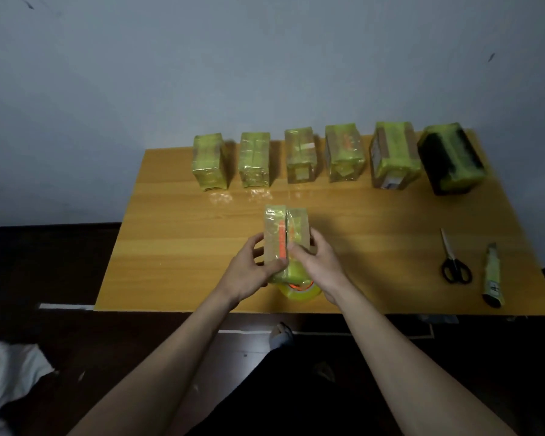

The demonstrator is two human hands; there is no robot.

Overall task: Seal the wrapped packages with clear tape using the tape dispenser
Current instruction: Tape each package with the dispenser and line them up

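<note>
On the counter (177, 247), six wrapped packages (334, 155) line the back edge. Both hands, left hand (249, 269) and right hand (315, 262), grip another package (283, 237) (tape roll (299, 292) just beneath, scissors (453, 262) well right).

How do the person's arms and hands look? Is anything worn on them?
Both forearms are bare: no sleeves reach into view. The left hand and the right hand wear no gloves, and no watch, ring or bracelet shows on either wrist or hand.
</note>
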